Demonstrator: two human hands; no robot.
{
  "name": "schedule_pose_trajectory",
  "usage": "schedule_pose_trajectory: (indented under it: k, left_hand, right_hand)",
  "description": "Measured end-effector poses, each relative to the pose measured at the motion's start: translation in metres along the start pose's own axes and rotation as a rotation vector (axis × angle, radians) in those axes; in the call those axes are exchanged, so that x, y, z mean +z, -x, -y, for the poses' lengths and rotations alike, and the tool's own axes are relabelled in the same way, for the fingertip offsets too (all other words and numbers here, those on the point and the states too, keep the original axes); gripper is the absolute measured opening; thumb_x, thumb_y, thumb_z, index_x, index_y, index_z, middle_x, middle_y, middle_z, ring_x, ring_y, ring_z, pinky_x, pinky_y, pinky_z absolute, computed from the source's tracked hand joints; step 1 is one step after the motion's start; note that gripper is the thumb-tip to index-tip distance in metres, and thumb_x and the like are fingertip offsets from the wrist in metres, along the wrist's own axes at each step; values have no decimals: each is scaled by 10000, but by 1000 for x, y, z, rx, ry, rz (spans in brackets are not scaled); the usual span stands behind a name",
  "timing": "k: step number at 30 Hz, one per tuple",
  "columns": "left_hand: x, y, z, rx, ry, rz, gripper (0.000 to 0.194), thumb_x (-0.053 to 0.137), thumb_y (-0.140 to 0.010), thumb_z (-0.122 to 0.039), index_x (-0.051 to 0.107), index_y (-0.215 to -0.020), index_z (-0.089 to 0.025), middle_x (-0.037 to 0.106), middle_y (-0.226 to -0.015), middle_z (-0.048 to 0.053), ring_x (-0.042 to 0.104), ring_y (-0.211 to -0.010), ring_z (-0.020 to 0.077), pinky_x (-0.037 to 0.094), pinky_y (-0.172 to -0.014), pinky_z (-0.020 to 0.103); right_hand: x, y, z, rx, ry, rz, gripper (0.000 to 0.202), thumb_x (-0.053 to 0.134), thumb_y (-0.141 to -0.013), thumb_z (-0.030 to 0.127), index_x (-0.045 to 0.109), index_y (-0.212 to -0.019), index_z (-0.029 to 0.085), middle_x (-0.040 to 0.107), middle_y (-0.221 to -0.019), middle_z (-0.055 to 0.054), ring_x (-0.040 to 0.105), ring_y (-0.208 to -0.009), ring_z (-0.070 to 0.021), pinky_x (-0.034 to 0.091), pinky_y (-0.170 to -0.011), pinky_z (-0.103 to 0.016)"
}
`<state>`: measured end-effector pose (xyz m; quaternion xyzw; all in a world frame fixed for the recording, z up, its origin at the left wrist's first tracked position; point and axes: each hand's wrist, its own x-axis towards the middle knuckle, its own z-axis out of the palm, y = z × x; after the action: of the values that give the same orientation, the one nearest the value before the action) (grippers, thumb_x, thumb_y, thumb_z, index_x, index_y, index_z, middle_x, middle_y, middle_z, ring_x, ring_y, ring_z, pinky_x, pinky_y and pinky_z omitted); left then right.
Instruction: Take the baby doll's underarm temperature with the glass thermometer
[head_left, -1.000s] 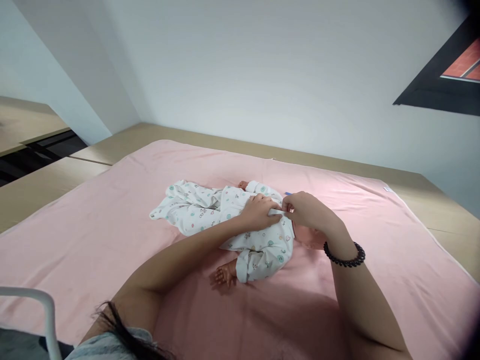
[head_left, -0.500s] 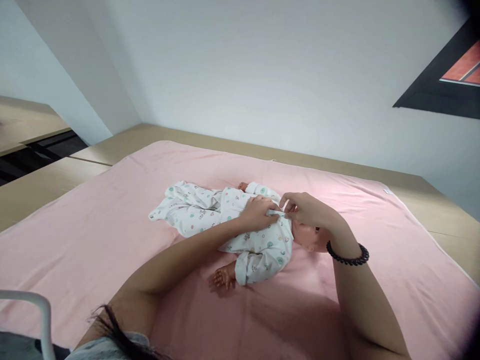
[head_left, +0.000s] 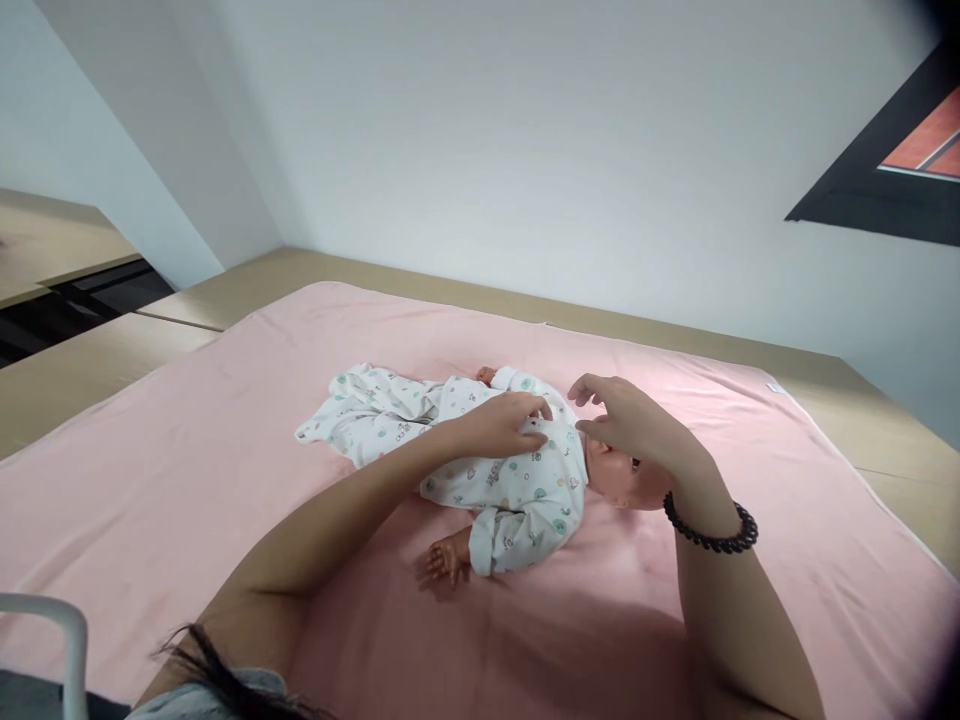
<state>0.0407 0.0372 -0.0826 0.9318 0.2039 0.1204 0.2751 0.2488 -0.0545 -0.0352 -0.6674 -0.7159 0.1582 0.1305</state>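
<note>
A baby doll lies on its back on a pink blanket, its head toward the right. It wears a white patterned top and white patterned trousers. Over the chest is my left hand, its thumb and fingers apart with nothing between them. My right hand, with a dark beaded bracelet at the wrist, hovers by the doll's neck and partly hides the head; its fingers are spread and hold nothing. One doll hand rests palm up on the near side.
Wooden table edges show around the blanket. A pale wall rises behind, with a dark-framed opening at the upper right. At the lower left is a curved white bar.
Both hands have let go of the top's fabric near the neck and moved apart. My left hand shifted slightly left, my right hand slightly right.
</note>
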Motion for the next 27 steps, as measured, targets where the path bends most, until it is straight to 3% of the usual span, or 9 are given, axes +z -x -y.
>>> schedule_pose_trajectory:
  k: [5,8,11,15,21,27]
  left_hand:
    - [-35,20,-8,-55,-42,77,191,516,-899,-204,675,-1004,-200,716,-954,28,661,-861,199,478,-763,319]
    - [-39,23,-10,-57,-69,113,146,519,-906,-213,657,-864,-191,683,-809,18,633,-744,184,449,-672,311]
    - [-38,23,-11,-52,-55,138,115,545,-911,-212,652,-875,-191,687,-806,14,625,-731,178,431,-650,303]
    - [-36,22,-11,-41,-49,159,44,600,-892,-202,644,-895,-196,705,-842,11,641,-752,180,424,-658,294]
    - [-31,19,-11,-88,-54,135,43,615,-886,-209,651,-909,-209,706,-844,-2,638,-765,184,414,-660,298]
    - [-31,18,-11,-96,-55,123,74,600,-874,-194,672,-858,-199,688,-779,-4,614,-714,164,406,-643,289]
  right_hand:
    - [12,4,31,-148,47,25,234,535,-977,278,613,-1194,236,689,-1213,-66,605,-1150,-252,461,-920,-382]
    - [13,7,52,-114,147,68,220,435,-1035,308,648,-1049,251,714,-1039,-43,659,-988,-223,433,-743,-331]
    - [10,9,62,-86,236,100,243,412,-1037,278,612,-901,249,682,-875,-14,647,-850,-195,347,-619,-313]
    - [12,8,59,-135,258,103,181,445,-1012,240,574,-885,245,665,-858,-2,624,-832,-183,322,-609,-304]
    - [27,-2,44,-204,315,46,199,462,-929,130,453,-752,222,567,-674,24,501,-630,-146,313,-617,-299]
    - [27,-5,45,-167,317,80,215,464,-944,187,535,-745,220,590,-677,8,501,-630,-156,309,-615,-306]
